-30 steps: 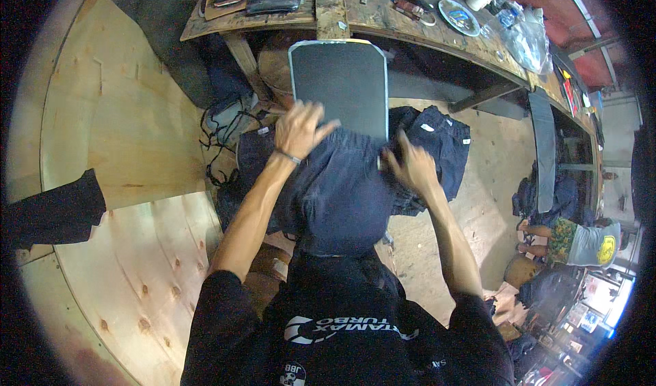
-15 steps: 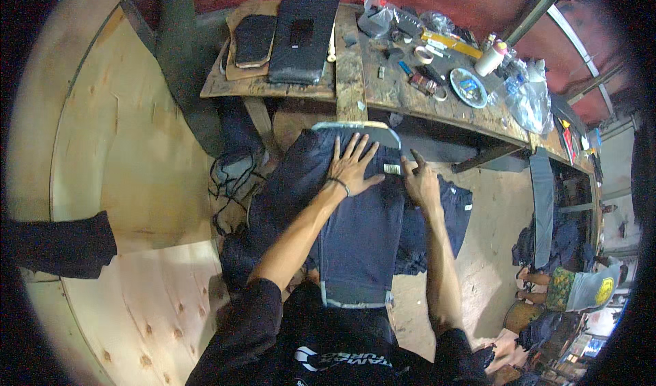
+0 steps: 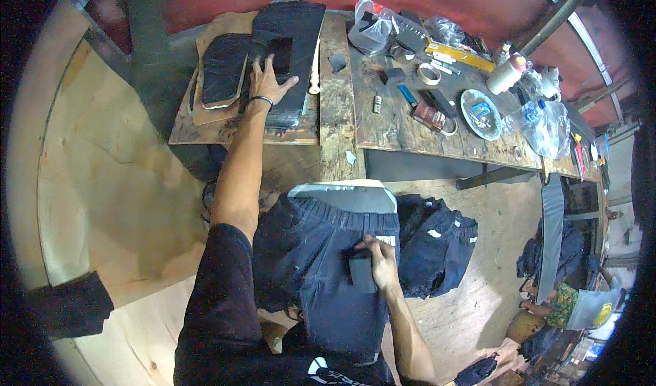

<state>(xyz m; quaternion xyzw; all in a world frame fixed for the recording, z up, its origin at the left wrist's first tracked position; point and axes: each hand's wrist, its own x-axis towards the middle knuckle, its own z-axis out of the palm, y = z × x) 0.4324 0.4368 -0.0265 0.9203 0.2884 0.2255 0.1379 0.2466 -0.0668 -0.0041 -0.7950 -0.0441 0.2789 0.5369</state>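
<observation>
Dark navy trousers [image 3: 328, 277] with a gathered waistband are pulled over a flat board [image 3: 342, 193], whose grey, rounded end sticks out past the waist. My right hand [image 3: 384, 266] is over them by a small white label [image 3: 386, 240], its fingers closed at a dark rectangular piece [image 3: 362, 274] lying against the cloth. My left hand [image 3: 270, 85] reaches to the bench and rests with spread fingers on a long black panel [image 3: 290, 20] with a darker rectangle on it. Part of that rectangle is hidden by the fingers.
On the wooden bench [image 3: 338, 123] are a smaller black panel [image 3: 224, 68], a tape roll [image 3: 429, 74], a round dish [image 3: 480, 115], a white bottle [image 3: 506, 74] and plastic bags [image 3: 372, 34]. More dark garments [image 3: 437, 246] lie at right. Another person [image 3: 591, 309] is at far right.
My left hand has left the trousers and moved up to the black panel on the bench. My right hand has shifted down and inward, and a dark rectangular piece now shows at its fingers.
</observation>
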